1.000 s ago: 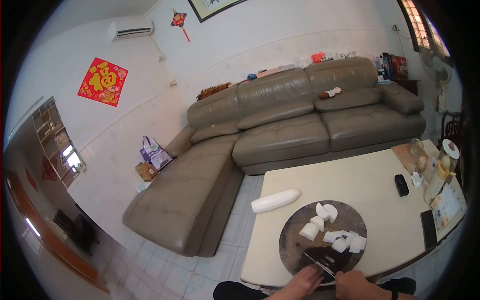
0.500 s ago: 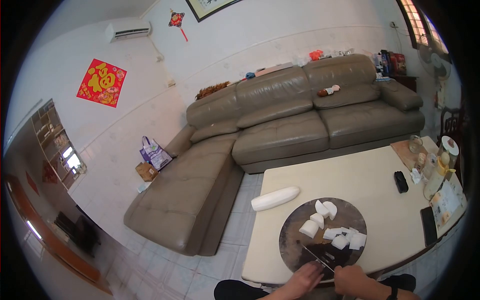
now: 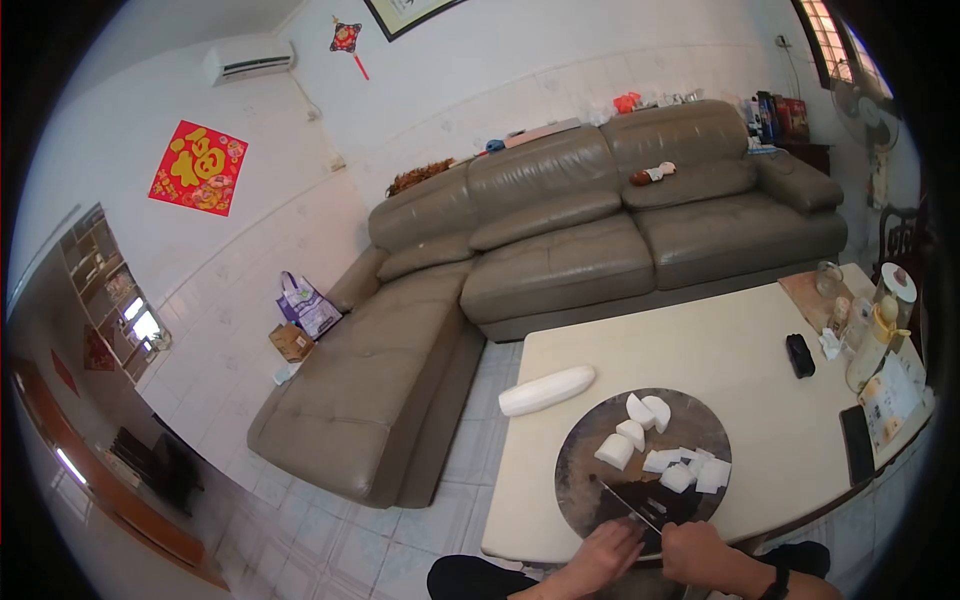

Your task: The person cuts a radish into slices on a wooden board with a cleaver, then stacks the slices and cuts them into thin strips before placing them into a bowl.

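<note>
Knife sits in the closed fist of the right hand, its blade slanting across in front of the left hand. The left hand's fingers curl down at the near side of the round board; whether they pin anything, I cannot tell. They lie right beside the blade, so a slip on the dark, wet-looking patch could nick them. Cut white pieces lie just beyond both hands; a careless sweep might push the rightmost over the rim. Beyond and left of the left hand, the long white vegetable could roll off the table if bumped. Well beyond the right hand, rightward, stand a glass jar, a white-lidded jar and a yellow-topped bottle, contents too small to tell.
</note>
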Available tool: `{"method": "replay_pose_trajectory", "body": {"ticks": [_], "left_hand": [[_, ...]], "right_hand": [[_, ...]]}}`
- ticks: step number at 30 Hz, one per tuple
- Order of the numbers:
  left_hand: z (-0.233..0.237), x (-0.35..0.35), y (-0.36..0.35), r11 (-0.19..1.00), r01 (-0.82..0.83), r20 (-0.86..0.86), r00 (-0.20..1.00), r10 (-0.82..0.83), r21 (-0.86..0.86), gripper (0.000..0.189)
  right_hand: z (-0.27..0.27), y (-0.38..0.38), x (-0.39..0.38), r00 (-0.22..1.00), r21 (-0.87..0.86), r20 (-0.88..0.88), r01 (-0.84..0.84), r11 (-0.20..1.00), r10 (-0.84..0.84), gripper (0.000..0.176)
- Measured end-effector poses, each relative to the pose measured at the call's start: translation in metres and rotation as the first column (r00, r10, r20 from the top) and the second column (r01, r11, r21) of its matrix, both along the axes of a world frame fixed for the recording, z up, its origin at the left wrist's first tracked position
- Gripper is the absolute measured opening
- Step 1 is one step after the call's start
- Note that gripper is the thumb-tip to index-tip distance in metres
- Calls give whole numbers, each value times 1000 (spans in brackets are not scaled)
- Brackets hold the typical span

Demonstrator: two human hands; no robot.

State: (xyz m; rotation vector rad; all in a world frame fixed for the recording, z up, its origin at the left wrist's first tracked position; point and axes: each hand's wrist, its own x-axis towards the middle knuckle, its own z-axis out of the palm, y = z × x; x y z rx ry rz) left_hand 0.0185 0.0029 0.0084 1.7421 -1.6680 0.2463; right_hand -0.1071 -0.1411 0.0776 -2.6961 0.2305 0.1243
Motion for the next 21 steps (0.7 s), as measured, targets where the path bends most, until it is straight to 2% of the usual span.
{"method": "replay_pose_trajectory", "body": {"ticks": [7, 10, 12, 16, 18, 21], "left_hand": [[-6, 0, 5, 996, -20, 7, 1000, 19, 85, 27], [-5, 1, 4, 999, -5, -11, 1000, 6, 33, 28], [-4, 1, 3, 1000, -12, -1, 1000, 12, 23, 29], [7, -2, 4, 999, -21, 13, 1000, 20, 49, 31], [9, -1, 4, 999, -17, 8, 1000, 17, 39, 31], [7, -1, 3, 999, -20, 10, 1000, 20, 30, 30]], "right_hand": [[2, 0, -9, 997, -53, -51, -67, 996, 65, 21], [12, 0, -9, 994, -90, -86, -70, 993, 62, 20], [4, -5, -13, 997, -108, -73, 9, 994, -17, 20], [2, -8, -16, 997, -108, -63, 28, 994, -35, 20], [15, -1, -18, 1000, -15, 0, 18, 1000, -18, 9], [20, 3, -19, 1000, -10, -9, 12, 1000, -12, 9]]}}
